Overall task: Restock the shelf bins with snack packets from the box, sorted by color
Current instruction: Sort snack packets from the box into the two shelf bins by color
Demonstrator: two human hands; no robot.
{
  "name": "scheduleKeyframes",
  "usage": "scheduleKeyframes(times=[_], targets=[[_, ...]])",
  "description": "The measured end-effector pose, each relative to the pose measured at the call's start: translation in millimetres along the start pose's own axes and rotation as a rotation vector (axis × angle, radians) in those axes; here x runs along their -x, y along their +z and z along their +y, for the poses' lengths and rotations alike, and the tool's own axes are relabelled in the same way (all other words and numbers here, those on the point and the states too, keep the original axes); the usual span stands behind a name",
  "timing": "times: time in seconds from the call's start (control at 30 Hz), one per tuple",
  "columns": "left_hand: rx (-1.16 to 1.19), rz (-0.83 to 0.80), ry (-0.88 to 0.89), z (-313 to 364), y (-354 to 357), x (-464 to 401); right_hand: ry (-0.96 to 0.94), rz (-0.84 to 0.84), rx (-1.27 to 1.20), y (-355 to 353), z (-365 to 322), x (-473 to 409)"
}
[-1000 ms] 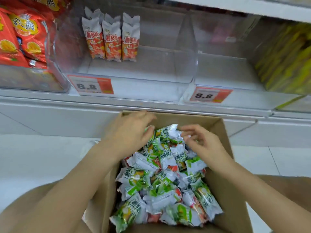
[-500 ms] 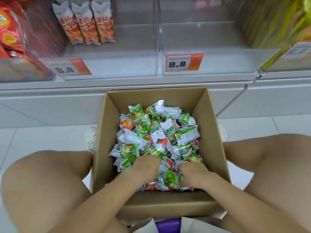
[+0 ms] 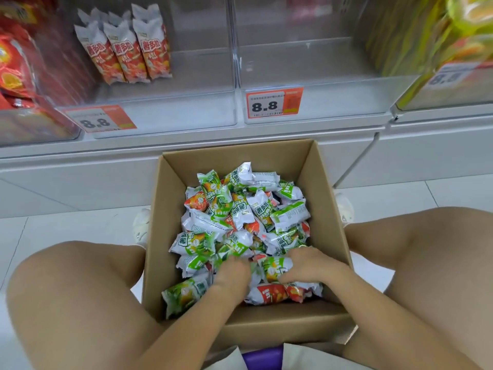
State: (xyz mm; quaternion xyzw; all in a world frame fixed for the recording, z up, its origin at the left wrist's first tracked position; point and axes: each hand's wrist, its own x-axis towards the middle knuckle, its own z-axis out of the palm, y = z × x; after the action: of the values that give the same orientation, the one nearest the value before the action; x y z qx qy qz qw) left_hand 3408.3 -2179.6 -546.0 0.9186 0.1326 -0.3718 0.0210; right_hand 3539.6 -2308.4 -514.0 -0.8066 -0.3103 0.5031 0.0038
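Note:
An open cardboard box (image 3: 329, 209) stands on the floor between my knees, filled with several green and red-orange snack packets (image 3: 240, 209). Both hands dig into the pile at the box's near side. My left hand (image 3: 232, 275) has its fingertips buried among the packets, and what it holds is hidden. My right hand (image 3: 310, 264) curls round the end of a green packet (image 3: 274, 268) lying between the two hands. A red packet (image 3: 269, 293) lies just below them. Up on the shelf, a clear bin (image 3: 170, 113) holds three upright red-orange packets (image 3: 128, 57).
Right of it stands a clear bin (image 3: 320, 102) with nothing in it and an 8.8 price tag (image 3: 273, 104). A far-left bin (image 3: 26, 124) holds red bags, a far-right bin (image 3: 440, 97) yellow ones. White shoes (image 3: 141, 225) flank the box on the pale tiled floor.
Both hands came from the far side of the box to its near side and pushed into the pile. The head tilted down, so the shelf sits higher in view.

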Motion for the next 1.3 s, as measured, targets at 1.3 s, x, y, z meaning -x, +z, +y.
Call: scheduleKeyframes(times=[1.3], targets=[[0.94, 0.947, 0.42, 11, -76, 104, -0.315, 0.323, -1.748, -22, -34, 86]])
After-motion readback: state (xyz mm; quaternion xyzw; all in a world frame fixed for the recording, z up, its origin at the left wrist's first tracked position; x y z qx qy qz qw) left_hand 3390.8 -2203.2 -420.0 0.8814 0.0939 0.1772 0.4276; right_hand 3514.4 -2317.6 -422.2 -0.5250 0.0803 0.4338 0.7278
